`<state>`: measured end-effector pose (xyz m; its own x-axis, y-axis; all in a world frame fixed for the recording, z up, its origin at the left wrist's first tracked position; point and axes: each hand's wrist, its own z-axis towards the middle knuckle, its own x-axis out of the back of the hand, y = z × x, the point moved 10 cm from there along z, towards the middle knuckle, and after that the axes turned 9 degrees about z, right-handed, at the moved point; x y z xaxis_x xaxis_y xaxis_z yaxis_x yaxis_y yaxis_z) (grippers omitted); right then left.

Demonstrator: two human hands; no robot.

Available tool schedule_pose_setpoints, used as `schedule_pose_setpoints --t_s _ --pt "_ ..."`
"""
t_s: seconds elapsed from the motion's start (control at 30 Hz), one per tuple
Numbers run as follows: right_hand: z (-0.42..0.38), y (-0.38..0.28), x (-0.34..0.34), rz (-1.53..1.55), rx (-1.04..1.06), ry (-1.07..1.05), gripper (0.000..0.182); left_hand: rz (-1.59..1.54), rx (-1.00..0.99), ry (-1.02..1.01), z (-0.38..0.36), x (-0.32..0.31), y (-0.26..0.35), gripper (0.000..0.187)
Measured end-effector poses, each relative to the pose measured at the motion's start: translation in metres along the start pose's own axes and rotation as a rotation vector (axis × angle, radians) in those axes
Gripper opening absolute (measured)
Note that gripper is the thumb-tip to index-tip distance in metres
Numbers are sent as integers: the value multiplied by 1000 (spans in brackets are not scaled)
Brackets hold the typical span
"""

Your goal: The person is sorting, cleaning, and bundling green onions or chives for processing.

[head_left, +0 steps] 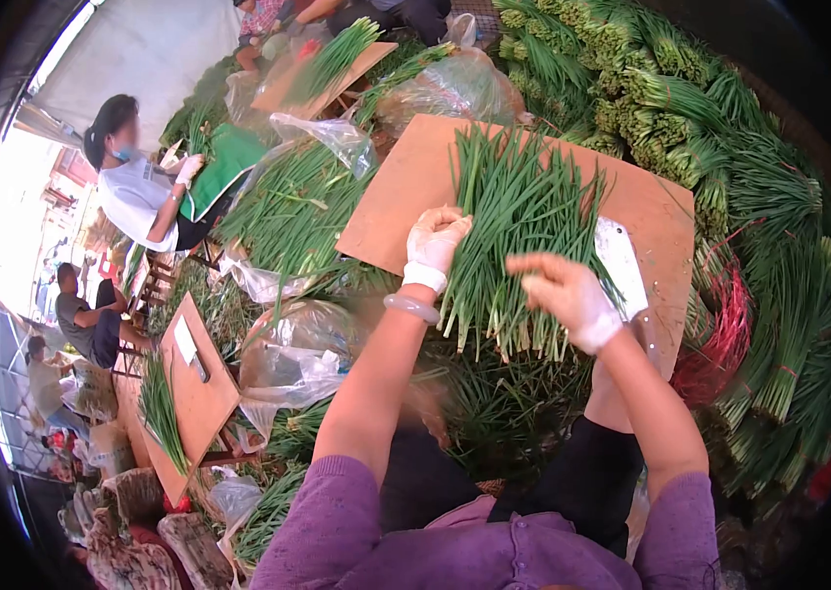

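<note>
Both my gloved hands are at the long green stalks (523, 216) on the tilted board (386, 192), in the upper middle of the frame.
My left hand (437, 243) is at the left edge of the stalks, fingers curled together; I can't tell whether they pinch any. My right hand (568, 295) is over the lower right of the pile, a little blurred, its fingers apart; I can't tell whether it touches the stalks. The cleaver (622, 264) lies on the board just right of the pile, beyond my right hand. Red netting (720, 329) sits beside the board's right edge, near tied green bundles (784, 285) at the frame's right.
</note>
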<state>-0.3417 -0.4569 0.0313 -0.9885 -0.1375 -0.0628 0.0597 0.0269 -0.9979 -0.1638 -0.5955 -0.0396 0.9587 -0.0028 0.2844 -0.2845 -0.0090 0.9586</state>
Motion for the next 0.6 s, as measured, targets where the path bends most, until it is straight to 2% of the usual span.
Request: schedule_pose_setpoints --t_s 0.07,0.13,0.2,0.27,0.33,0.4,0.43,0.47,0.5,0.53,0.57,0.6 --pt "36 13 -5 -107 41 32 40 -368 -143 -111 -23 -9 41 4" --pt "55 31 -34 164 -139 -45 30 -278 -229 -247 -44 -20 74 4" --pt "71 47 -44 221 -174 -54 25 -347 -280 -269 -50 -20 80 6" --pt "75 60 -48 273 -211 -64 21 -456 -41 -208 -47 -10 66 12" --pt "74 49 -40 268 -130 13 25 -488 -70 -275 -40 -11 39 19" --pt "71 51 -37 337 -115 46 26 43 -30 -441 -49 -35 9 20" --pt "73 50 -35 411 -90 82 26 44 -57 -463 -27 -51 -64 21" --pt "65 26 -25 310 -31 145 27 -465 187 -455 -47 -57 -59 21" --pt "58 -2 -17 260 62 147 23 160 -339 -448 -46 -56 -45 22" --pt "51 -29 -10 238 98 178 25 201 -466 -436 -61 -51 -11 21" --pt "27 -71 -5 203 281 263 30 -222 -68 -486 -60 -60 -28 20" --pt "2 -101 -10 197 282 286 29 -52 -232 -426 -55 -60 -29 20"
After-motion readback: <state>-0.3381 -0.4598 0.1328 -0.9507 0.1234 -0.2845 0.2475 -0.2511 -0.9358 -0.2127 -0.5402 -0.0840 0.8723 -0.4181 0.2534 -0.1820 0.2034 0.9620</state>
